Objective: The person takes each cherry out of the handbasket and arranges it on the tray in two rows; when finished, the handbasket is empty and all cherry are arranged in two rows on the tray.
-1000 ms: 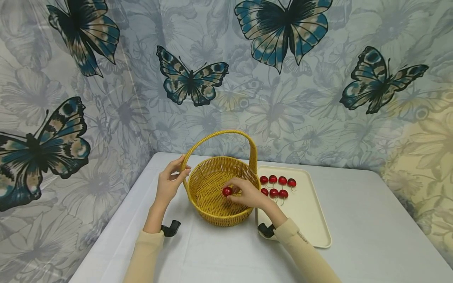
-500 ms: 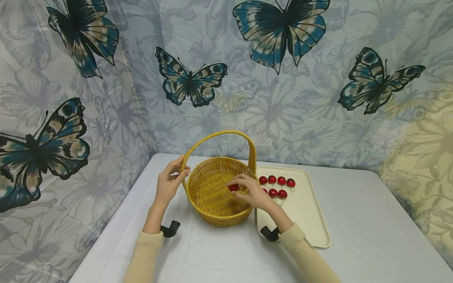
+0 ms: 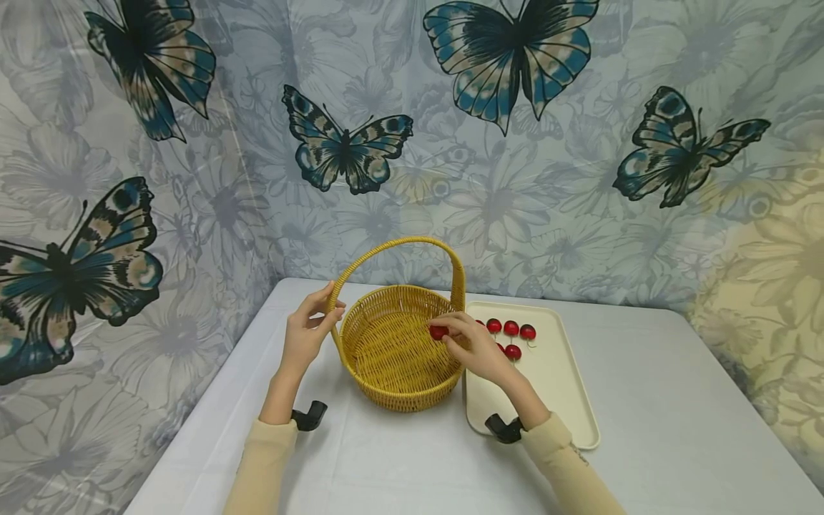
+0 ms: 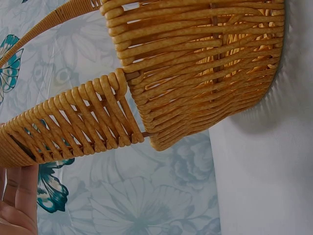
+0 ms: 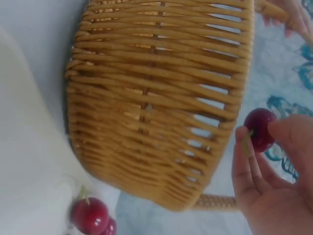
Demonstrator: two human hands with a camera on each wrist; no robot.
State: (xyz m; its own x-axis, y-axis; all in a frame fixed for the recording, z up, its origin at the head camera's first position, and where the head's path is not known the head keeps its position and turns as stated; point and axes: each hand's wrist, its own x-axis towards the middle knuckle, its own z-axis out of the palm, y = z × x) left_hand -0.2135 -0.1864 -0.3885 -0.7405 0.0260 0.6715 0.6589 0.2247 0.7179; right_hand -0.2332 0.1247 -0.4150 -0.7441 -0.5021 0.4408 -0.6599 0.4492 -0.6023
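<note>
A yellow woven basket (image 3: 402,400) with a tall arched handle stands on the table. My left hand (image 3: 307,325) grips the left side of that handle, and its fingers show at the edge of the left wrist view. Between the thumb and fingers of my right hand (image 3: 476,348) is a red cherry (image 3: 439,332), held at the basket's right rim. In the right wrist view this cherry (image 5: 260,129) has a thin green stem and shows just beyond the rim. Several more cherries (image 3: 511,327) lie in rows on a cream tray (image 3: 547,400), partly hidden behind my right hand.
The tray lies close against the basket's right side on the white-covered table (image 3: 663,400). A butterfly-patterned cloth (image 3: 515,236) hangs behind the table and along its left. Each wrist carries a black camera mount (image 3: 505,428).
My right hand has moved right and slightly up with the cherry, from over the basket's middle to its right rim. My left hand stays on the handle.
</note>
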